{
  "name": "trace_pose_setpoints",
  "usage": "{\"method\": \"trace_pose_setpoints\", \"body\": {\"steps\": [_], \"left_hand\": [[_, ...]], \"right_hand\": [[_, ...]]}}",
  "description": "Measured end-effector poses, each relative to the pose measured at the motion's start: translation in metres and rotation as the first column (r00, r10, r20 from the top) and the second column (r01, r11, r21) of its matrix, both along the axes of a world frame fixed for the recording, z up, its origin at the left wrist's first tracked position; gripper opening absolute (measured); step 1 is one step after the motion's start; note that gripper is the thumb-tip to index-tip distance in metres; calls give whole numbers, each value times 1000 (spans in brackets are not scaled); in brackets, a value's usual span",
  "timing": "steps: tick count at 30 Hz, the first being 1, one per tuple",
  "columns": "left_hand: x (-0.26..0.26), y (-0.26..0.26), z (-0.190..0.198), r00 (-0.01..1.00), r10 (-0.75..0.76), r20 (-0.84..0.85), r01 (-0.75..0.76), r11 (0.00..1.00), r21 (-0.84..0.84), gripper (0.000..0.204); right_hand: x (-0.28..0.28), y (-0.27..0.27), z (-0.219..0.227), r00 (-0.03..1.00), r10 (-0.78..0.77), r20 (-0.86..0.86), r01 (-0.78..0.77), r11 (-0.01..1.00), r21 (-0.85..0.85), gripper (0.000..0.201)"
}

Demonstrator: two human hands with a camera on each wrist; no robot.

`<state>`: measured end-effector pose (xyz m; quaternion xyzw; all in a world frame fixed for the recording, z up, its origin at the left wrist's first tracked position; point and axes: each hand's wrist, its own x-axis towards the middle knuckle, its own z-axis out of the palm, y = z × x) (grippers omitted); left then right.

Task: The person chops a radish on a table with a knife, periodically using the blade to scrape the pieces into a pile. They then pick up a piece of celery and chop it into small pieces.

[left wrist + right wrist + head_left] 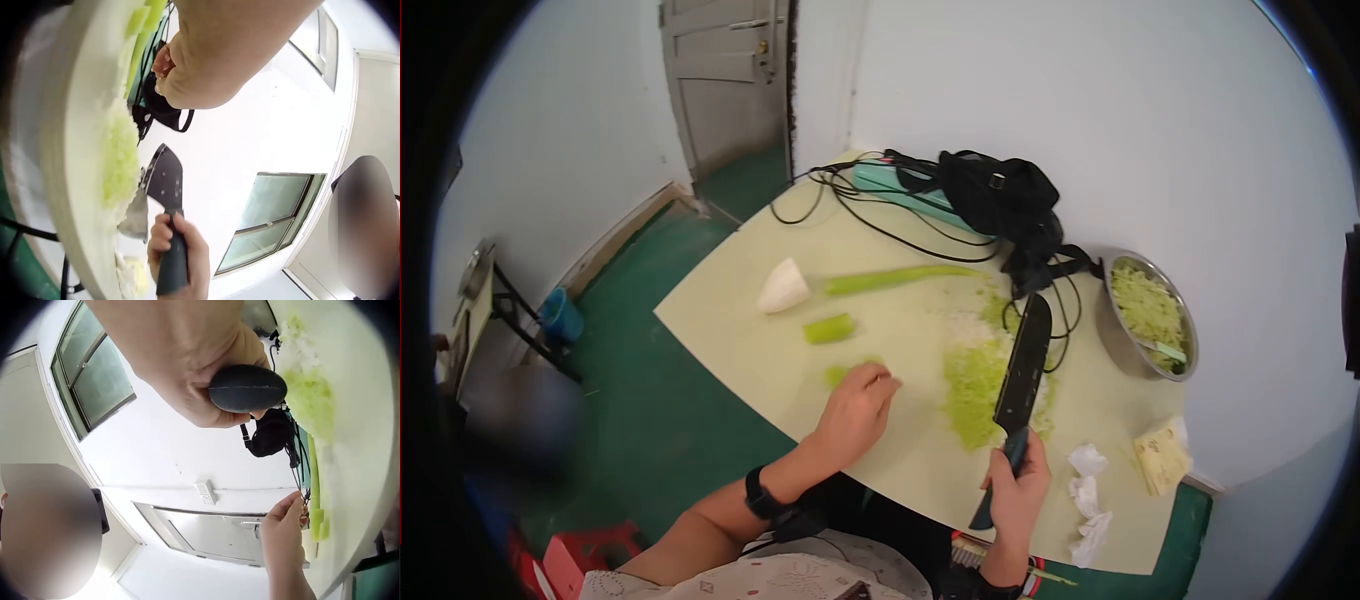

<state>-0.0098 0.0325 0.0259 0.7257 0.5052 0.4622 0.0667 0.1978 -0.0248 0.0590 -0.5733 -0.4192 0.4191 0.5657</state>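
The person's right hand (1017, 492) grasps the dark handle of a broad black-bladed kitchen knife (1027, 365), held at the near right of the pale cream table (745, 335) with its blade pointing to the far side. The blade hides part of a spread of finely cut pale-green shreds (972, 395) on the tabletop. To the left, the person's left hand (855, 415) has its fingers bent together; whether they pinch anything cannot be told. It partly covers a small blurred green piece (836, 376) just beyond it. Farther off lie a short thick green chunk (829, 328), a tapered white chunk (784, 287) and a long green stalk (900, 278), whose thin right end reaches toward the shreds. Across the far side, a black fabric bag with straps (1000, 195) and tangled black cables (900, 238) crowd a teal oblong object (882, 180); a cable loop runs behind the blade. At the right stands a round steel bowl (1112, 335) of green shreds, with crumpled white tissues (1088, 495) and a yellow soft packet (1162, 457) nearer.
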Motion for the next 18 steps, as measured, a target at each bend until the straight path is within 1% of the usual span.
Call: {"method": "trace_pose_setpoints", "body": {"steps": [1,4,5,7,10,13,15,16,18], "left_hand": [[-7,10,6,997,37,-62,-35,999,33,12],[-24,39,5,933,149,-327,-164,986,-20,13],[-27,42,9,913,129,-387,-166,984,-63,14],[-28,46,12,866,73,-495,-170,974,-153,16],[-28,47,-3,840,0,-542,-129,971,-201,17],[-27,46,-10,865,-23,-501,-101,970,-219,17],[-15,38,-13,870,-65,-489,-67,967,-247,16],[-9,32,-13,870,-84,-486,-51,965,-259,15],[8,13,-6,909,-153,-387,46,961,-273,17]], "right_hand": [[3,-4,-3,998,54,-41,-54,999,2,37],[5,-12,-14,963,184,-199,-197,979,-50,31],[2,-14,-16,957,196,-215,-214,975,-65,26],[1,-13,-24,947,237,-215,-257,964,-69,26],[5,-14,-32,933,271,-238,-297,952,-79,27],[7,-13,-32,940,256,-226,-282,955,-92,25],[4,-12,-28,952,233,-199,-256,962,-98,20],[4,-12,-27,954,233,-190,-257,960,-114,22],[4,-13,-24,957,234,-174,-260,955,-145,26]]}}
